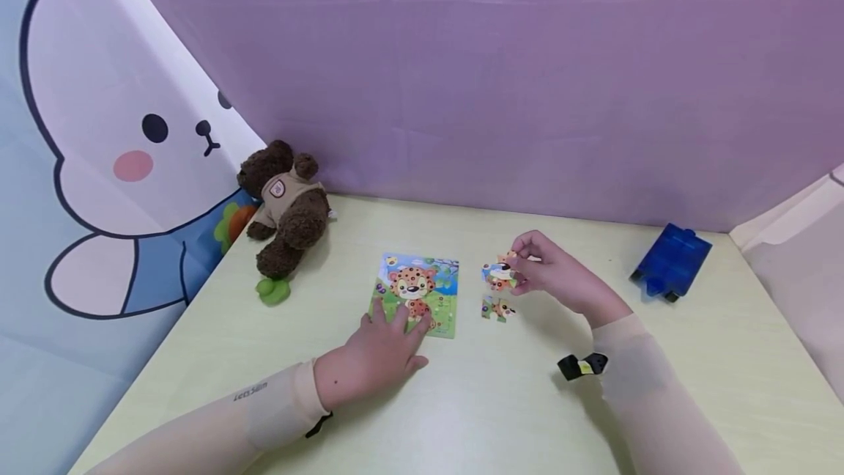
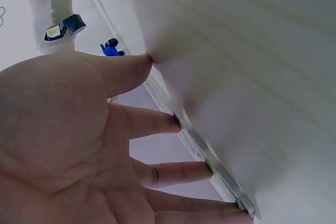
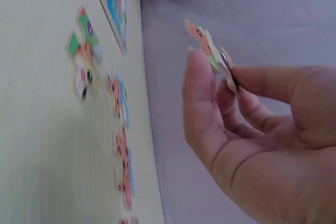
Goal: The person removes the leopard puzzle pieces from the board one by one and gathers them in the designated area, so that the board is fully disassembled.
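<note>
A flat picture board [image 1: 445, 286] with a cartoon leopard lies on the table. My left hand [image 1: 384, 352] rests on its lower part, fingers spread; in the left wrist view those fingertips touch the board's edge [image 2: 195, 141]. To the right of the board, my right hand [image 1: 550, 273] pinches a cartoon jigsaw piece [image 3: 205, 43] between thumb and fingers, raised above the table. Another jigsaw piece [image 1: 496, 309], with an animal face, lies below that hand. Several more loose pieces [image 3: 119, 98] lie in a row on the table in the right wrist view.
A brown teddy bear [image 1: 300, 218] leans at the back left, with a small green toy [image 1: 273, 291] in front of it. At the back right sits a blue plastic object [image 1: 674, 261]. A purple cloth [image 1: 494, 94] hangs behind the table [image 1: 475, 416].
</note>
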Tool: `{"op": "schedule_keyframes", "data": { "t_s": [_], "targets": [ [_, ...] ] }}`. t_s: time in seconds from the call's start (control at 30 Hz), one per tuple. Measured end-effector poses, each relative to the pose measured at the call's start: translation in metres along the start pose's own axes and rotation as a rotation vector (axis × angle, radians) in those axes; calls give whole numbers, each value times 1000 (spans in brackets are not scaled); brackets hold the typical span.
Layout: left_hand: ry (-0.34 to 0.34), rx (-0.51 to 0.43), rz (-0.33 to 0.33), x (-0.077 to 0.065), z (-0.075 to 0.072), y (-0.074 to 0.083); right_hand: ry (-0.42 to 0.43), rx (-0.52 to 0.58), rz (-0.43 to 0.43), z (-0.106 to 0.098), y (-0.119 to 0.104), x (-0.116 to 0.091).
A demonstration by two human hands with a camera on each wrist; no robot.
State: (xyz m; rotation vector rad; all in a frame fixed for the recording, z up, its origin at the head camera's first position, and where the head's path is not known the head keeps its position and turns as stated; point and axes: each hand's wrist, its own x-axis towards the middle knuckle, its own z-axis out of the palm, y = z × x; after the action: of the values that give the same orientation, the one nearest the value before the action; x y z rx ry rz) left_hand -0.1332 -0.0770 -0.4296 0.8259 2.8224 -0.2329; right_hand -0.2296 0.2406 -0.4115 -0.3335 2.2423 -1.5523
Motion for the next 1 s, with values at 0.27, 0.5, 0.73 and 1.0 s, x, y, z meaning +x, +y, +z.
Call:
{"op": "schedule_keyframes", "data": {
  "t_s": [0.27, 0.5, 0.73, 1.0],
  "targets": [
    [-1, -3, 4, -1, -1, 0, -126, -30, 87, -22, 16, -13],
    [4, 0, 8, 0, 0, 0, -240, -57, 145, -32, 29, -20],
    [2, 9, 9, 1, 0, 0, -279, -41, 187, -34, 37, -21],
    [-5, -15, 7, 0, -1, 1, -256, -93, 198, -30, 35, -21]
  ]
}}
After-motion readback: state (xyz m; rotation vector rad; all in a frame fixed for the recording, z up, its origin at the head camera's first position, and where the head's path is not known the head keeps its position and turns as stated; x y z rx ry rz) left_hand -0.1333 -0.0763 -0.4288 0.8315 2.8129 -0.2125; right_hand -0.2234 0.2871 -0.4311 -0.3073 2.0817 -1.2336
